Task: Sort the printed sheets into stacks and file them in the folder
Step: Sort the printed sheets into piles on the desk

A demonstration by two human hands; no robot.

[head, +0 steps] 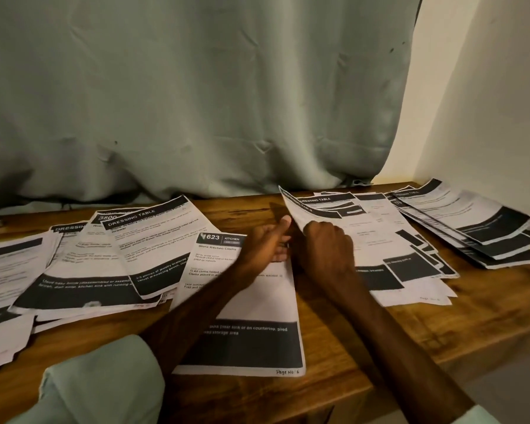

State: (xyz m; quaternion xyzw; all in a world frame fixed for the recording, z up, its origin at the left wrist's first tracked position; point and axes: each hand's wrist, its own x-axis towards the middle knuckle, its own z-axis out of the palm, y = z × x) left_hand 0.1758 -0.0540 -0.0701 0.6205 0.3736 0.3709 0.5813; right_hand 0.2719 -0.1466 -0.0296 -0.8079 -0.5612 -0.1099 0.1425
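Right hand (328, 244) curls round near edge of lifted sheet (291, 206), peeling it off centre-right stack (395, 258), likely to read heading before assigning it. Left hand (270, 243) open, fingers loose, thumb raised beside sheet edge; contact unclear; probably poised to receive it. Kitchen sheet (245, 304) lies flat under left forearm, apart, perhaps start of own stack. Dressing-table piles (147, 246) at left and far-right stack (484, 231) fanned, headings showing. All on wooden table (395, 338). Folder not in view; sorting unfinished.
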